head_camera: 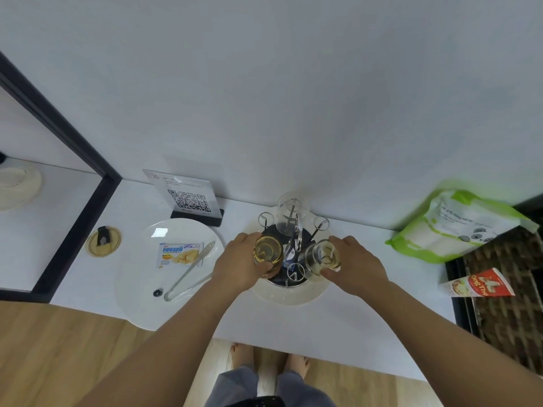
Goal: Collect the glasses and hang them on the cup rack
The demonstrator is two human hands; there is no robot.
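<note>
A metal cup rack (294, 276) with looped prongs stands on a round white tray (289, 295) at the middle of the white counter. One clear glass (289, 212) hangs upside down on the rack's far prong. My left hand (239, 264) grips a second glass (268, 252) at the rack's left side, its round bottom facing up. My right hand (357, 265) grips a third glass (322, 257) at the rack's right side, over a prong. Two far prongs (321, 224) stand bare.
A white plate (138, 277) to the left holds a wafer packet (179, 253), clear tongs (189, 274) and a small dark piece. A QR sign (191, 198) stands behind. A round lid (102, 240) lies far left, a green bag (458, 227) and a red carton (482, 284) right.
</note>
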